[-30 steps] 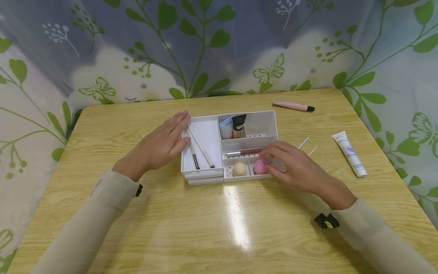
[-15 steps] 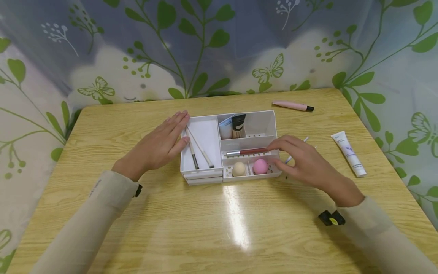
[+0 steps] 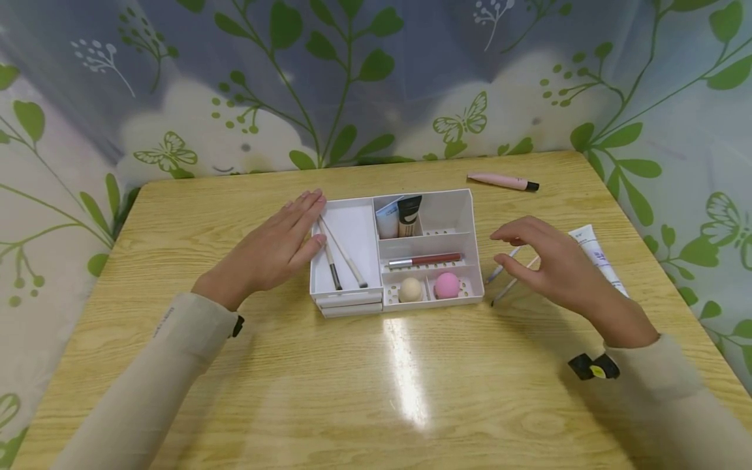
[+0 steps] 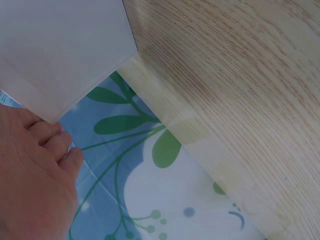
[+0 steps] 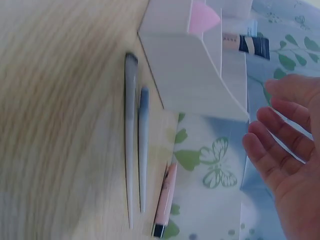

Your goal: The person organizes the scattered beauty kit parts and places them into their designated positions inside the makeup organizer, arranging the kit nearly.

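A white organizer (image 3: 346,228) stands mid-table in the head view. Along its left side rests my left hand (image 3: 270,251), fingers straight against the edge. My right hand (image 3: 555,274) hovers to the right of the organizer, fingers parted and holding nothing. Two slim makeup brushes (image 5: 130,125) lie on the table beneath it, partly hidden by it in the head view. A pink makeup sponge (image 3: 447,285) and a beige sponge (image 3: 410,290) sit in the front compartments. Behind them lies a dark red, silver-ended stick (image 3: 435,260). Two more brushes (image 3: 349,258) lie in the left tray.
A light blue tube (image 3: 388,222) and a black-capped tube (image 3: 409,214) stand in the organizer's rear compartment. Toward the table's back lies a pink tube (image 3: 499,181) with a black cap. A white tube (image 3: 593,248) is partly covered by my right hand.
My right hand has left the pink sponge and the front compartment, moving right over the loose brushes. The sponge stays in the organizer. My left hand has not moved.
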`<state>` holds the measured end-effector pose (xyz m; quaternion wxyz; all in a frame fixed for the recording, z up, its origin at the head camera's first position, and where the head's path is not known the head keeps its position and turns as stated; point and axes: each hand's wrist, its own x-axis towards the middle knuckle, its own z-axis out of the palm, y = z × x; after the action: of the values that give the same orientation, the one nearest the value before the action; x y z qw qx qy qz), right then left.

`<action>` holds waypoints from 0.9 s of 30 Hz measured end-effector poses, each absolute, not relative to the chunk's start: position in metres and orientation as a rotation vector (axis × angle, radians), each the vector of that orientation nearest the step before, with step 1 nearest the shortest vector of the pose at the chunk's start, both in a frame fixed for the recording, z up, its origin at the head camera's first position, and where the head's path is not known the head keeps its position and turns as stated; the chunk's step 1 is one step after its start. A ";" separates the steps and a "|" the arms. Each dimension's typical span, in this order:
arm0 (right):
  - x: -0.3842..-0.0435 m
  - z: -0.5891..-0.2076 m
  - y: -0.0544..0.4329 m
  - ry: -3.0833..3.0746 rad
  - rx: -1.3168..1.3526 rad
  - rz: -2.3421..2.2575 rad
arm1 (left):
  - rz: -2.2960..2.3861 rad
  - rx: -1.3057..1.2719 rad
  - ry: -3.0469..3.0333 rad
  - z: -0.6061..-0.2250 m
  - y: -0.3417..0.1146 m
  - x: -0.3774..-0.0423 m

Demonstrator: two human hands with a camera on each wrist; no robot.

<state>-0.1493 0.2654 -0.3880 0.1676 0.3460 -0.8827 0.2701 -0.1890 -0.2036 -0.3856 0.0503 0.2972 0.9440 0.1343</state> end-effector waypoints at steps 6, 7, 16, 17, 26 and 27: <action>-0.153 -0.388 0.286 -2.528 0.902 0.763 | 0.403 0.903 2.873 -0.385 -0.204 -0.188; -0.153 -0.388 0.289 -2.534 0.884 0.759 | 0.401 0.904 2.874 -0.385 -0.204 -0.188; -0.157 -0.389 0.311 -2.622 0.747 0.705 | 0.393 0.911 2.881 -0.384 -0.203 -0.189; -0.157 -0.389 0.313 -2.627 0.738 0.703 | 0.393 0.912 2.881 -0.384 -0.203 -0.189; -0.160 -0.395 0.328 -2.710 0.611 0.720 | 0.399 0.905 2.874 -0.384 -0.203 -0.188; -0.161 -0.395 0.330 -2.717 0.598 0.722 | 0.400 0.904 2.874 -0.384 -0.203 -0.188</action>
<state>-0.1607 0.3302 -0.3955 0.1334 0.2062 -0.9369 0.2489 -0.1884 -0.2027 -0.3840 0.0512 0.2970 0.9444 0.1314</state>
